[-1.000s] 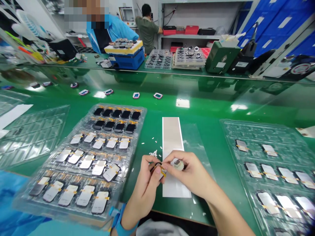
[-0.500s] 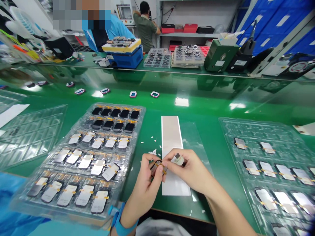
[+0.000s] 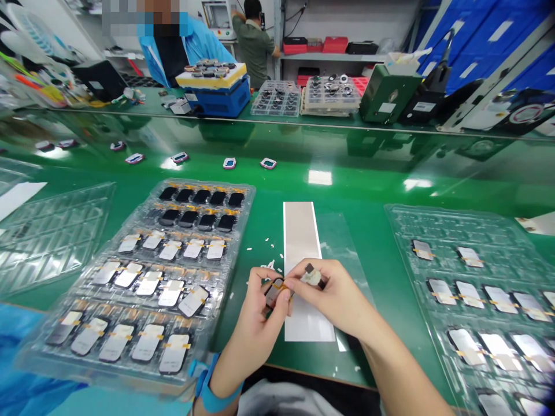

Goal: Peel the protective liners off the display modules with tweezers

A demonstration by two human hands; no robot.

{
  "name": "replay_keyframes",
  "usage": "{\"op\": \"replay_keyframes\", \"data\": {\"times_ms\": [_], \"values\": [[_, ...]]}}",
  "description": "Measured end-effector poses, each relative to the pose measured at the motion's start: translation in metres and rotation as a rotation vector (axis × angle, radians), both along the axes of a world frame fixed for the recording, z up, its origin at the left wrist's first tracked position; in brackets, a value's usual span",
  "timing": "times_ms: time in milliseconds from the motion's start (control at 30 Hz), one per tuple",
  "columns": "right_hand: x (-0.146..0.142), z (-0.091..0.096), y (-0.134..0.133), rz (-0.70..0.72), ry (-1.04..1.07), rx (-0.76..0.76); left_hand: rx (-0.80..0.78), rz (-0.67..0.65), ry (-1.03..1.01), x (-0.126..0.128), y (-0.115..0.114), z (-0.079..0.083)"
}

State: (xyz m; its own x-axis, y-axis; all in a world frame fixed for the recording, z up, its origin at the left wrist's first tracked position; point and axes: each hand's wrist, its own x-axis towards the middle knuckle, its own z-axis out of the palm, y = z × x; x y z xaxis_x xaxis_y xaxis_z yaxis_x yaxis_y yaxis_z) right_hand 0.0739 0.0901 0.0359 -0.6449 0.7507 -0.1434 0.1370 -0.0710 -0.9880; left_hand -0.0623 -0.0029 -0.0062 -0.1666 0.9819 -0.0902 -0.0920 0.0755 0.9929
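My left hand (image 3: 255, 318) is closed around a small display panel (image 3: 272, 294) with a silver back, a dark rim and an orange flex strip, tilted above the bench. My right hand (image 3: 332, 294) meets it from the right, thumb and forefinger pinched at the orange strip. Curled in the other right fingers is a small whitish piece with dark ends (image 3: 313, 277); its kind I cannot make out. Beneath both hands lies a long sheet (image 3: 302, 231), beige with white borders. What the right fingertips pinch is partly hidden.
A clear tray (image 3: 247, 214) of display panels is at left, another tray (image 3: 403, 222) at right. White scraps (image 3: 269, 266) lie near my left hand. Several small devices (image 3: 229, 163) line the bench behind. Across the bench a person in a blue jacket (image 3: 208, 43) is beside a blue box (image 3: 217, 98).
The panel in my left hand has turned so more of its silver back shows. Both hands stay together over the sheet, and the whole view has shifted slightly.
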Motion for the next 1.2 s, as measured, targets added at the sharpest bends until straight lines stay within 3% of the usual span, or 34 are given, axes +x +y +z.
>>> {"op": "replay_keyframes", "data": {"times_ms": [100,267,367,500,633,1200], "values": [[0.004,0.002,0.005,-0.039,0.050,0.035,0.002,0.011,0.028,0.000,0.000,-0.001],[0.024,0.002,0.015,-0.446,0.059,0.291,0.020,-0.075,0.355,0.002,0.003,0.006],[0.032,-0.010,0.016,-0.557,-0.011,0.293,0.099,-0.198,0.567,0.007,0.009,0.012],[0.029,-0.037,0.015,-0.540,0.051,0.135,0.146,-0.264,0.743,0.011,0.017,0.011],[0.021,-0.052,0.017,-0.513,0.076,0.097,0.167,-0.266,0.827,0.009,0.019,0.002],[0.018,-0.049,0.019,-0.539,0.139,0.005,0.226,-0.288,0.924,0.007,0.021,0.001]]}}
